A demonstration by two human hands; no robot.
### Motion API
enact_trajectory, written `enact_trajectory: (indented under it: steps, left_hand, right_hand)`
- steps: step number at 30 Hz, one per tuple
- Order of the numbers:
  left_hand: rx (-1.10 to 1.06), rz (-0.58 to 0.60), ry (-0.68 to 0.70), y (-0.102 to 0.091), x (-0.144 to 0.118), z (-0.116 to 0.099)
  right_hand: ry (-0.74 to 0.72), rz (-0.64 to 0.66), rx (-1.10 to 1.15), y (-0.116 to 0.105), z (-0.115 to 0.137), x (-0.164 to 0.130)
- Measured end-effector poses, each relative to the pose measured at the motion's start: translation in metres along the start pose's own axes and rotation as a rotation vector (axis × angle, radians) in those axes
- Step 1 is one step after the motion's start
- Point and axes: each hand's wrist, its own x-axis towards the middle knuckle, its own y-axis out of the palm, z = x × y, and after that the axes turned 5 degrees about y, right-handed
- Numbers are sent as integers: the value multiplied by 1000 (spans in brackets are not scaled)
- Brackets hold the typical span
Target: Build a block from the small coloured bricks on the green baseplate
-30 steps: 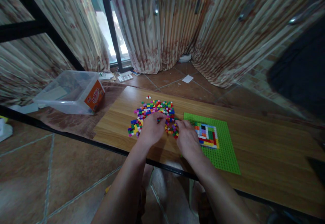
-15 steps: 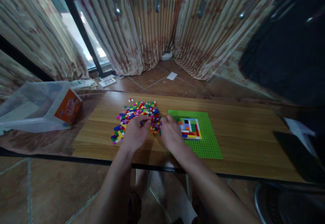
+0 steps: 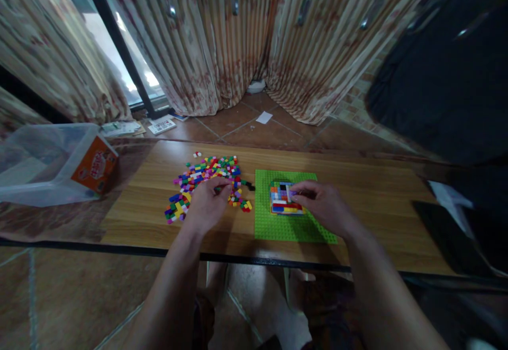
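Head view: right grip (image 3: 323, 204) pinches a purple brick (image 3: 293, 193), the block (image 3: 282, 202) just frame-left; left grip (image 3: 207, 205), farther off, hold unclear.

Wood-grain tabletop (image 3: 389, 196) carrying loose bricks (image 3: 212, 169) and a green baseplate (image 3: 262, 225)
The bricks spread toward the left end, a red-and-white few (image 3: 197, 154) near the far edge; the baseplate lies mid-length; a dark flat object (image 3: 440, 233) lies at the right end.
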Motion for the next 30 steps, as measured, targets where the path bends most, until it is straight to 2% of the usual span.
enact_trajectory:
  steps: [5, 12, 19, 24, 30]
  left_hand:
    - [-14, 18, 5, 3, 1, -6]
    - [48, 34, 46, 8, 2, -8]
    - [48, 48, 65, 12, 2, -6]
    - [9, 75, 72, 17, 3, -1]
    - [11, 72, 69, 19, 1, -2]
  right_hand:
    - [-33, 94, -32, -1, -7, -3]
    - [-77, 75, -66, -1, -1, -4]
    - [1, 15, -45, 5, -4, 1]
    - [79, 39, 19, 5, -7, 5]
    - [76, 71, -5, 4, -4, 7]
